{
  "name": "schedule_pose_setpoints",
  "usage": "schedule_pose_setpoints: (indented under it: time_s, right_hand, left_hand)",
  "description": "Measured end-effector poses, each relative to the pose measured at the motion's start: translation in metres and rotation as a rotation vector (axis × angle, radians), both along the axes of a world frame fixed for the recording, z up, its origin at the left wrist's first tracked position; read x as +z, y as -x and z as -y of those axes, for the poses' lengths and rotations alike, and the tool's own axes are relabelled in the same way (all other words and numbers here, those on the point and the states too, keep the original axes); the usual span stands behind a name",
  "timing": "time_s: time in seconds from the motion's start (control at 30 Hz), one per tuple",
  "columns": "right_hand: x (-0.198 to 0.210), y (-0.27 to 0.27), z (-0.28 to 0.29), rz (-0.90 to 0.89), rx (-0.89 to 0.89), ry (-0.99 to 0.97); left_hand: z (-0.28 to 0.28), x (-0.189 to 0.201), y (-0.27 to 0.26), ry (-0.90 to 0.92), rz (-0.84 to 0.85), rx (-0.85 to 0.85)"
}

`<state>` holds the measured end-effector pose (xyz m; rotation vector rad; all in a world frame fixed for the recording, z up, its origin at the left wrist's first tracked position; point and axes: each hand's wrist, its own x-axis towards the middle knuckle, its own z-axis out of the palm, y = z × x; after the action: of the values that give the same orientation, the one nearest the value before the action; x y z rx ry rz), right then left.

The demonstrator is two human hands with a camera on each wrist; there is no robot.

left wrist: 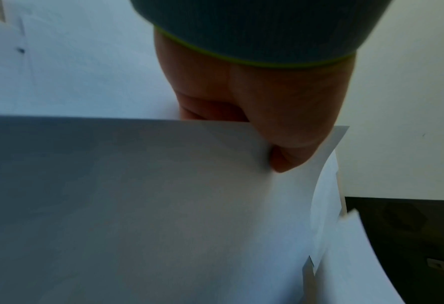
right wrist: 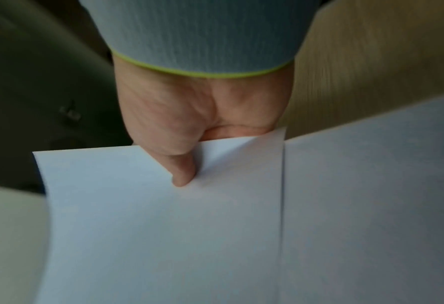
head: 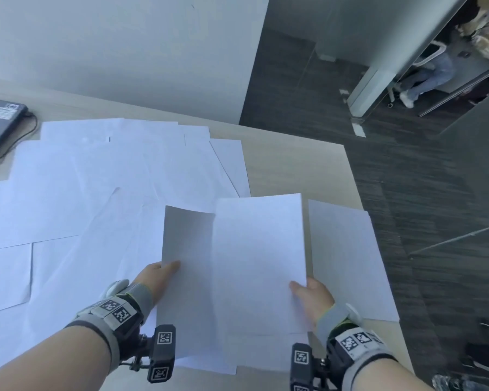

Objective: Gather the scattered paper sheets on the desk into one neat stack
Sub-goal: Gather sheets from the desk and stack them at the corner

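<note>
Held sheets (head: 254, 261): plain white, unprinted, lifted off the table between both hands; left one greyer and bowed, its far edge curled up; right one flatter and brighter, overlapping the left one's right side.
Scattered sheets (head: 102, 176): white, spread flat and overlapping on the table, left of and beyond the held sheets, at varied angles.
Single sheet (head: 347, 258): white, flat on the table just right of the held sheets, its right side overhanging the table edge.
Left hand (head: 155, 280): pinching the near left edge of the held sheets, thumb (left wrist: 290, 152) on top, other fingers tucked underneath and mostly hidden.
Right hand (head: 312, 296): pinching the near right corner of the held sheets, thumb (right wrist: 183, 170) pressed on the top face, a curled finger seen just under the paper edge.
Wrists: grey cuffs with a yellow-green rim and strapped camera mounts bearing black-and-white square markers, near side of the held sheets.
Table (head: 294, 170): light wood grain, bare patch beyond the held sheets.
Laptop (head: 0, 122): dark, closed, far left of the held sheets, a black cable at its corner.
Floor (head: 406, 179): dark grey carpet, right of the held sheets.
</note>
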<state>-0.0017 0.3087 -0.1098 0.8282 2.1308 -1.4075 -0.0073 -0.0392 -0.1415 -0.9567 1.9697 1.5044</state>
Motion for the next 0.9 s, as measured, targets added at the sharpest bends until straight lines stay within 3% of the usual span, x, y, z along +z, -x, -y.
schedule_pose_setpoints:
  time_s: [0.17, 0.33, 0.43, 0.6, 0.73, 0.9]
  right_hand:
    - [-0.003, -0.008, 0.068, 0.018, 0.23, 0.05]
    - [0.004, -0.007, 0.088, -0.009, 0.347, 0.076]
    - [0.003, -0.003, 0.078, -0.006, 0.3, 0.027]
    - [0.001, 0.008, 0.054, -0.006, 0.06, -0.06]
    - [-0.002, 0.013, 0.064, 0.02, -0.077, 0.078]
    - [-0.002, 0.021, 0.094, 0.079, -0.171, 0.19]
  left_hand:
    - [-0.002, 0.009, -0.008, 0.053, -0.008, -0.152]
    - [0.007, 0.002, -0.018, -0.036, 0.008, -0.092]
    - [0.02, 0.005, -0.019, -0.001, 0.013, -0.038]
    - [0.054, 0.008, -0.02, 0.056, 0.016, 0.142]
    - [0.075, 0.001, -0.026, 0.022, 0.041, 0.293]
    - [0.071, 0.0, -0.029, -0.003, 0.036, 0.315]
